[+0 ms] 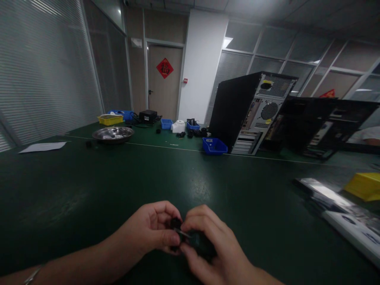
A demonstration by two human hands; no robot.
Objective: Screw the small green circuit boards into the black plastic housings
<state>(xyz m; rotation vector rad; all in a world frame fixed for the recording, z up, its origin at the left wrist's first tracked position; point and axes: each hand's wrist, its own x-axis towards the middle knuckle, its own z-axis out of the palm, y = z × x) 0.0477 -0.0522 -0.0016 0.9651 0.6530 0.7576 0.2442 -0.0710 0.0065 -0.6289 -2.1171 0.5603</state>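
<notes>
Low in the middle of the view, my two hands meet above the green table [118, 182]. My left hand [156, 227] is closed, pinching a small black part [175, 223] between thumb and fingers; its kind I cannot make out. My right hand [215, 241] curls around what looks like a screwdriver, with a thin metal shaft [184, 234] pointing left to the black part. Its dark handle is mostly hidden in my palm. The shaft's tip reaches the black part, but whether it sits in a screw is too blurred to tell.
A steel bowl [113, 134] and a paper sheet [43, 147] are at the back left. A blue bin [214, 146] stands before a black computer tower [234, 107]. White-cased equipment [353, 229] and a yellow bin [363, 186] lie on the right.
</notes>
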